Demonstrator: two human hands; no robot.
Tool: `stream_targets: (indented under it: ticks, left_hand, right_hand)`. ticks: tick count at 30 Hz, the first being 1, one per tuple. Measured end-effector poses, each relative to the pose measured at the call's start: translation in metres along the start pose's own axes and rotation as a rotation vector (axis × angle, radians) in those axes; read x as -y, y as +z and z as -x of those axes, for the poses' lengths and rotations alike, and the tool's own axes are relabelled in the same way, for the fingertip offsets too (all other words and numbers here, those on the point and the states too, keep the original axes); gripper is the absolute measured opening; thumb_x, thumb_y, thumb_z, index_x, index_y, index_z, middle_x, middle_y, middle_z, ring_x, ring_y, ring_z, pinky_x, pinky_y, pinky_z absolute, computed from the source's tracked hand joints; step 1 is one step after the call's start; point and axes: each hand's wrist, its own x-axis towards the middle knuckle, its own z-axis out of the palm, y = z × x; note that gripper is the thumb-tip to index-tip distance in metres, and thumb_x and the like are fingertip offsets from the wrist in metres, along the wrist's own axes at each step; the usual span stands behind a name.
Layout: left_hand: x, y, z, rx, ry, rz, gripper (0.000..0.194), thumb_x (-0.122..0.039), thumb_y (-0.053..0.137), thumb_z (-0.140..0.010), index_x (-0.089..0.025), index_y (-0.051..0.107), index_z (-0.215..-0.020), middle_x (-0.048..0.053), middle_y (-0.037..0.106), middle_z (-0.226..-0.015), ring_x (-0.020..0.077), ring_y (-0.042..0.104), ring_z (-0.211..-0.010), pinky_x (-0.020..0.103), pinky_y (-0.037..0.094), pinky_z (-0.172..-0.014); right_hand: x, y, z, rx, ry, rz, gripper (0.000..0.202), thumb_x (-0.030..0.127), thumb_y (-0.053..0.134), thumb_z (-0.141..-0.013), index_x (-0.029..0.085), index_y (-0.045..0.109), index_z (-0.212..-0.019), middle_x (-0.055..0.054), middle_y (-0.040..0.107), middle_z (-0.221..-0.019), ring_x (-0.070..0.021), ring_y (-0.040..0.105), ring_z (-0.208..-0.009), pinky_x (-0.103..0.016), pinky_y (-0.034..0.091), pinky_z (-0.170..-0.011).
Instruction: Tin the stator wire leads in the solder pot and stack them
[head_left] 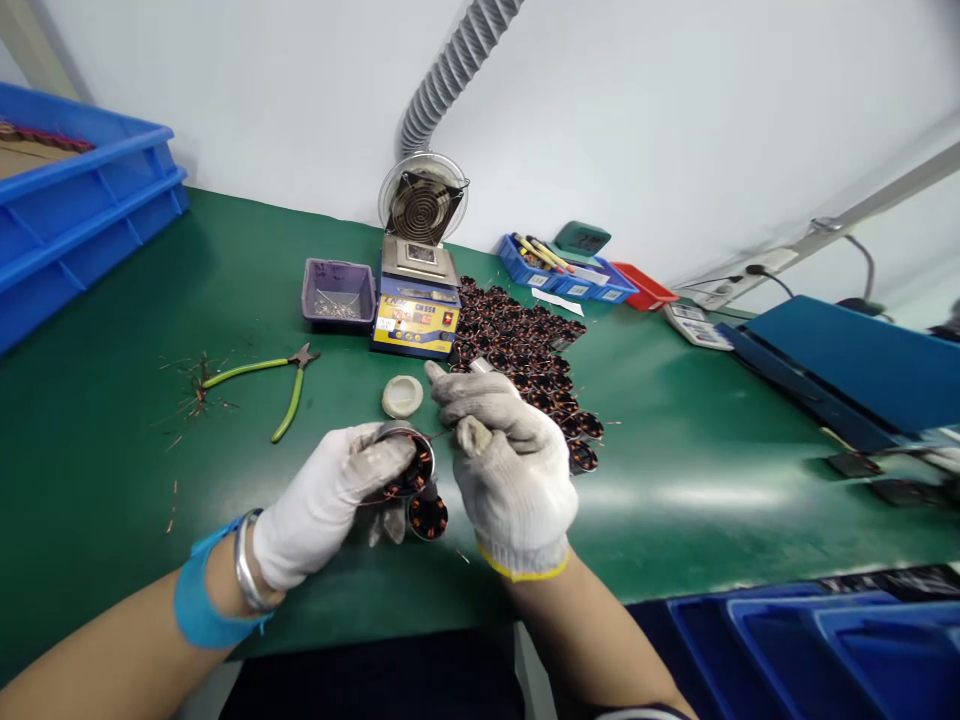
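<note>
My left hand [330, 490], in a white glove, grips a round motor stator [411, 462] with a metal rim and copper windings. My right hand [514, 450], gloved too, is closed just right of it. A thin copper wire [442, 434] runs from the stator to the pinched fingertips of that hand, which hide its end. A second stator [428, 517] lies on the green table just below the held one. Behind my hands sits a small round whitish pot [402, 397].
A solder pot [415, 325] with a display stands at the back, beside a purple bin [339, 292]. Many stators [517, 340] lie right of it. Green-handled cutters [289, 380] and wire scraps [199, 385] lie left. A blue crate [82, 215] stands far left.
</note>
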Motion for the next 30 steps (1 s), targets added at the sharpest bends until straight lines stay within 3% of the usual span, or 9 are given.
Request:
stream_targets:
  ticks: [4,7,10,14,17,19,25,28,30]
  left_hand:
    - [0.002,-0.006,-0.003,-0.097,-0.003,-0.02,0.051,-0.066,0.074,-0.071,-0.016,0.064,-0.067,0.001,0.06,-0.053,0.0094,0.048,-0.038,0.02,0.036,-0.037]
    - [0.002,-0.01,-0.007,-0.128,-0.045,-0.019,0.054,-0.068,0.073,-0.068,-0.015,0.065,-0.07,0.004,0.065,-0.061,0.0101,0.05,-0.039,0.021,0.038,-0.036]
    - [0.001,-0.012,-0.009,-0.11,-0.099,-0.05,0.056,-0.071,0.068,-0.07,-0.015,0.063,-0.071,0.005,0.067,-0.059,0.0105,0.051,-0.037,0.02,0.035,-0.034]
    - [0.002,-0.016,-0.01,-0.085,-0.159,-0.075,0.052,-0.069,0.064,-0.074,-0.017,0.058,-0.071,0.001,0.062,-0.049,0.0105,0.048,-0.031,0.019,0.031,-0.031]
    - [0.005,-0.02,-0.011,-0.06,-0.198,-0.122,0.049,-0.066,0.061,-0.079,-0.018,0.058,-0.07,0.0,0.06,-0.046,0.01,0.047,-0.03,0.018,0.033,-0.031]
    - [0.009,-0.022,-0.012,-0.062,-0.243,-0.128,0.049,-0.065,0.058,-0.082,-0.018,0.058,-0.071,0.0,0.058,-0.043,0.01,0.045,-0.029,0.018,0.031,-0.03]
    - [0.011,-0.018,-0.015,-0.108,-0.221,0.114,0.034,-0.05,0.068,-0.078,-0.016,0.062,-0.077,0.005,0.07,-0.066,0.0165,0.062,-0.048,0.023,0.044,-0.039]
    - [0.005,-0.015,-0.014,-0.173,-0.205,0.292,0.022,-0.036,0.07,-0.071,-0.016,0.064,-0.077,0.003,0.066,-0.066,0.0156,0.06,-0.05,0.022,0.042,-0.038]
    - [0.0,-0.015,-0.012,-0.137,-0.219,0.408,0.027,-0.034,0.07,-0.067,-0.015,0.066,-0.086,0.003,0.067,-0.069,0.0152,0.059,-0.05,0.023,0.042,-0.04]
  right_hand:
    - [-0.018,-0.002,0.001,0.051,0.16,-0.092,0.016,0.038,0.068,-0.088,0.023,0.07,-0.083,-0.006,0.07,-0.093,-0.0216,0.07,-0.095,-0.041,0.059,-0.09]
    - [-0.021,-0.014,-0.005,0.229,0.098,0.04,0.018,0.035,0.07,-0.088,0.024,0.072,-0.102,-0.008,0.071,-0.11,-0.0226,0.068,-0.106,-0.041,0.057,-0.093]
    - [-0.021,-0.032,-0.016,0.388,-0.093,0.257,0.038,0.044,0.074,-0.085,0.024,0.068,-0.116,-0.009,0.069,-0.118,-0.0265,0.066,-0.112,-0.046,0.056,-0.095]
    - [-0.019,-0.055,-0.035,0.387,-0.465,0.644,0.054,0.058,0.076,-0.079,0.025,0.064,-0.121,-0.01,0.07,-0.115,-0.0299,0.067,-0.109,-0.054,0.051,-0.1]
    - [-0.01,-0.065,-0.048,0.428,-0.719,0.953,0.053,0.057,0.072,-0.083,0.025,0.059,-0.123,-0.01,0.07,-0.115,-0.0317,0.067,-0.106,-0.062,0.044,-0.104]
    - [-0.001,-0.066,-0.053,0.448,-0.801,1.065,0.045,0.053,0.069,-0.087,0.026,0.058,-0.122,-0.01,0.069,-0.117,-0.0317,0.067,-0.106,-0.062,0.042,-0.103]
    - [0.004,-0.061,-0.053,0.536,-0.854,0.983,0.036,0.046,0.064,-0.091,0.025,0.057,-0.12,-0.009,0.07,-0.11,-0.0285,0.069,-0.099,-0.057,0.048,-0.096]
    - [-0.006,-0.061,-0.047,0.515,-0.793,0.919,0.04,0.042,0.067,-0.089,0.023,0.056,-0.123,-0.01,0.07,-0.108,-0.0285,0.069,-0.099,-0.056,0.048,-0.097]
    - [-0.01,-0.061,-0.044,0.475,-0.765,0.915,0.042,0.04,0.069,-0.088,0.023,0.056,-0.124,-0.01,0.07,-0.108,-0.0283,0.069,-0.1,-0.056,0.048,-0.096]
